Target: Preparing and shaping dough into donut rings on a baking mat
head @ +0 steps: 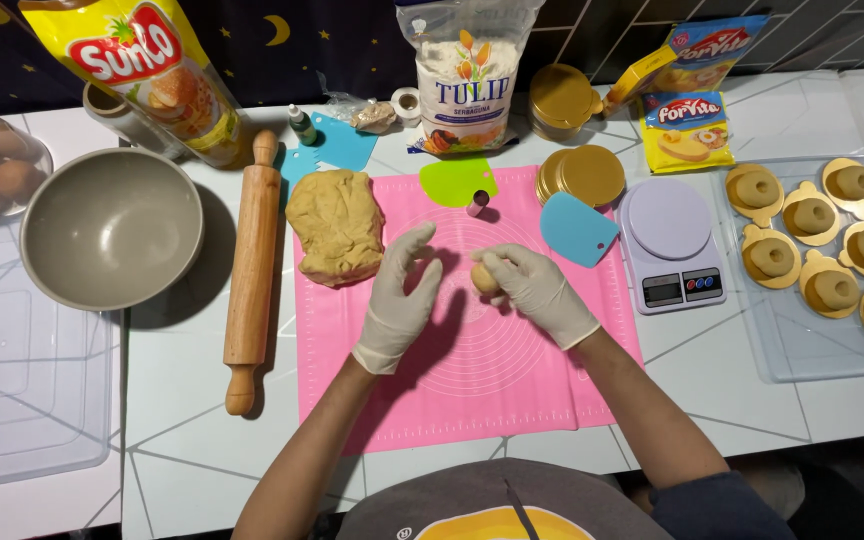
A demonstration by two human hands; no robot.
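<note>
Right hand, gloved: fingers closed around small dough ball, over centre of pink mat. Left hand, gloved: open, fingers spread, holding nothing, at 9 o'clock of ball, just beside. Dough lump at 10 o'clock on mat. Rolling pin farther toward 9 o'clock. Scale at 3 o'clock.

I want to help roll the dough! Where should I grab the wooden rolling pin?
Grab the rolling pin by its two narrow end handles, one hand each, reaching down from above. It lies flat between the grey bowl and the pink mat, handles pointing away and toward you, so both ends look free.
</note>
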